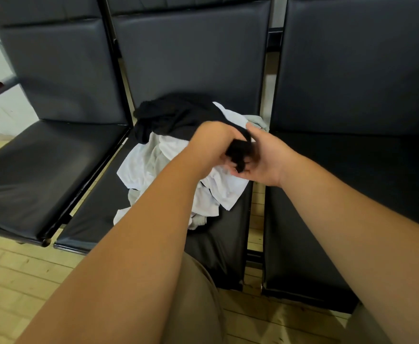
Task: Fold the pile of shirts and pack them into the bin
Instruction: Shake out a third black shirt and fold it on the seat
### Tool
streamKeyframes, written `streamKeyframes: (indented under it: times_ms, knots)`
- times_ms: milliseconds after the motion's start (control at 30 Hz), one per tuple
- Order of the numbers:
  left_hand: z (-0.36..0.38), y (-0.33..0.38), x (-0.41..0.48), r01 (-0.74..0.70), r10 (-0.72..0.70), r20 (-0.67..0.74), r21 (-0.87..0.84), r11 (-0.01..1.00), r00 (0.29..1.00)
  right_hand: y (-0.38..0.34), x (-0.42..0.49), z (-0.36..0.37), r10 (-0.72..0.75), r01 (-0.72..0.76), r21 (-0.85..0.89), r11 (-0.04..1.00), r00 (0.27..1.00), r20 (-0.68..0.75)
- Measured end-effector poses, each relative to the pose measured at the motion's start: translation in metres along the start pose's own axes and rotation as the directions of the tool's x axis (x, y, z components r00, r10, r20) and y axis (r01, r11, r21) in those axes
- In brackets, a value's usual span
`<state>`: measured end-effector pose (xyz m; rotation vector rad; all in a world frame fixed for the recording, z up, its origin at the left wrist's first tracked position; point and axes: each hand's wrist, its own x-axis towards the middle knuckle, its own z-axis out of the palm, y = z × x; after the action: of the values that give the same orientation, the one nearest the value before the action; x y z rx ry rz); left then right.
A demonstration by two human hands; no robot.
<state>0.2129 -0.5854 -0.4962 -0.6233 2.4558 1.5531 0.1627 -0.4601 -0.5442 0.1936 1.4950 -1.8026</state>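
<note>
Shirts in a heap on the middle seat, and both hands are already in it. The left hand is curled tight around a bunched corner of the black shirt, and the right hand has its fingers loosely bent around the same wad from the other side, thumb up top, so the two are pretty much touching with that clump pinched between them

The bit that matters for the next pull: the rest of the black shirt trails away from the fingers up and to the left, draped over the top of the white and grey ones. So it sits beyond the left knuckles, not under the palms. Left hand is nearer to the bulk of it, right hand only has the end

My guess is lifting toward the body peels it off the heap cleanly. No bin in view anywhere, so can't say where it goes after
</note>
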Motion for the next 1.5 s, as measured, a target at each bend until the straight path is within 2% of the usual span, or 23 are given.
streamKeyframes:
  times_ms: [67, 167, 233, 300, 400, 467, 500, 533, 567, 600, 633, 700, 800, 933, 1033, 1100, 1167, 1233, 1300, 1367, 1500]
  knots:
    - [0.016, 0.007, -0.016, 0.045, -0.063, 0.207, 0.093, 0.995, 0.976, -0.001, -0.003, -0.004, 0.02, -0.024, 0.097, 0.995, 0.999, 0.038]
    - [0.019, -0.003, -0.03, 0.048, -0.061, 0.381, 0.043, 0.998, 0.923, 0.0, -0.004, -0.009, 0.023, -0.023, 0.028, 0.999, 1.0, 0.007]
    - [0.014, -0.011, -0.031, 0.07, -0.079, 0.388, 0.038, 0.997, 0.918, 0.0, -0.005, -0.011, 0.007, -0.006, 0.023, 1.0, 0.999, -0.043]
    - [0.005, -0.021, -0.021, 0.169, -0.174, 0.337, 0.043, 0.985, 0.925, 0.0, -0.008, -0.014, -0.048, 0.053, 0.091, 0.994, 0.997, -0.057]
    - [-0.01, -0.031, -0.016, 0.367, -0.33, 0.224, -0.15, 0.918, 0.917, -0.004, -0.017, -0.018, -0.075, 0.092, 0.208, 0.974, 0.993, -0.087]
    - [-0.017, -0.035, -0.009, 0.326, -0.298, 0.134, -0.453, 0.829, 0.945, -0.007, -0.028, -0.024, -0.091, 0.109, 0.225, 0.968, 0.992, -0.089]
    - [-0.018, -0.034, -0.007, 0.253, -0.265, 0.077, -0.628, 0.736, 0.961, -0.008, -0.035, -0.027, -0.113, 0.129, 0.216, 0.968, 0.99, -0.084]
    - [-0.017, -0.031, -0.006, 0.167, -0.244, 0.019, -0.781, 0.602, 0.97, -0.01, -0.041, -0.032, -0.133, 0.143, 0.203, 0.969, 0.989, -0.066]
    - [-0.014, -0.027, -0.005, 0.079, -0.236, -0.039, -0.879, 0.469, 0.971, -0.011, -0.047, -0.036, -0.141, 0.148, 0.188, 0.971, 0.989, -0.048]
    - [-0.01, -0.023, -0.005, 0.011, -0.229, -0.082, -0.925, 0.379, 0.97, -0.013, -0.053, -0.041, -0.143, 0.146, 0.16, 0.976, 0.989, -0.03]
    - [-0.006, -0.019, -0.005, -0.033, -0.225, -0.116, -0.938, 0.344, 0.968, -0.014, -0.058, -0.045, -0.134, 0.134, 0.109, 0.985, 0.991, -0.013]
    - [0.003, -0.009, -0.01, -0.06, -0.197, -0.14, -0.93, 0.362, 0.97, -0.014, -0.068, -0.055, -0.077, 0.078, -0.054, 0.996, 0.997, 0.009]
    - [0.023, 0.011, -0.023, -0.043, -0.025, -0.06, -0.896, 0.442, 0.998, -0.011, -0.084, -0.073, -0.014, 0.018, -0.184, 0.983, 1.0, 0.023]
    - [0.055, 0.035, -0.047, 0.015, 0.208, 0.142, -0.858, 0.513, 0.968, -0.009, -0.11, -0.098, -0.077, 0.077, -0.012, 0.997, 0.996, 0.037]
    - [0.079, 0.047, -0.056, 0.05, 0.281, 0.246, -0.828, 0.559, 0.928, -0.012, -0.125, -0.118, -0.153, 0.148, 0.155, 0.977, 0.988, 0.017]
    - [0.094, 0.056, -0.06, 0.079, 0.265, 0.293, -0.795, 0.602, 0.919, -0.014, -0.133, -0.133, -0.173, 0.182, 0.258, 0.949, 0.983, -0.058]
    - [0.108, 0.06, -0.058, 0.102, 0.179, 0.291, -0.739, 0.665, 0.94, -0.015, -0.14, -0.148, -0.198, 0.246, 0.362, 0.899, 0.966, -0.165]
    - [0.12, 0.048, -0.031, 0.127, 0.041, 0.218, -0.7, 0.702, 0.975, -0.016, -0.146, -0.167, -0.231, 0.347, 0.443, 0.826, 0.927, -0.296]
    - [0.131, 0.021, 0.022, 0.159, -0.084, 0.141, -0.702, 0.694, 0.986, -0.016, -0.151, -0.186, -0.253, 0.444, 0.495, 0.747, 0.878, -0.406]
    - [0.134, 0.008, 0.044, 0.118, -0.069, 0.096, -0.753, 0.648, 0.993, -0.016, -0.156, -0.201, -0.273, 0.502, 0.521, 0.69, 0.847, -0.455]
    - [0.127, 0.041, -0.018, -0.03, 0.043, -0.008, -0.847, 0.531, 0.999, -0.014, -0.165, -0.214, -0.291, 0.554, 0.54, 0.634, 0.818, -0.497]
